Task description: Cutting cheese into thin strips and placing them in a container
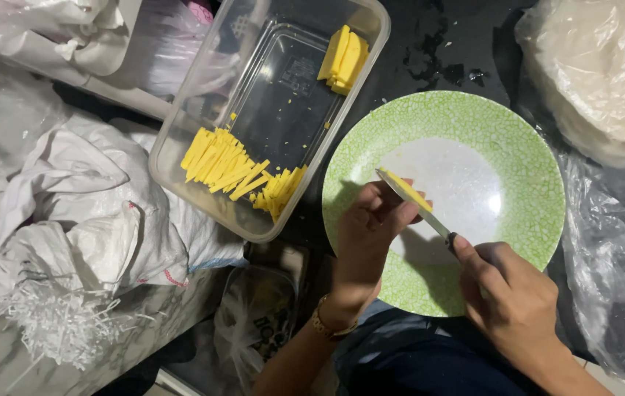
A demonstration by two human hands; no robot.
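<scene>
Your right hand point(514, 301) is nearest you, fingers curled tight around the handle of a knife point(417, 205), forefinger laid along its back. The blade runs up and left over the plate point(507, 147), a green crackle-patterned one with a white middle, which sits on a dark counter point(444, 44).

Just left of it, your left hand point(371, 227), with a gold bracelet point(325, 323) at the wrist, is pinched shut on a yellow piece point(408, 192), held above the plate's left half. The blade lies along that piece, touching it.

To the left, white sacks point(70, 213) are heaped, one with a frayed edge.

Farther off, beyond your left hand, stands a clear tub point(180, 139). Yellow strips point(228, 167) lie in a loose row at its near end, and a few thicker slabs point(343, 59) are stacked against its far right wall, well apart from the strips.

At the far right, a stack of pale round sheets point(606, 66) sits wrapped in clear plastic, just beyond the plate's rim.
</scene>
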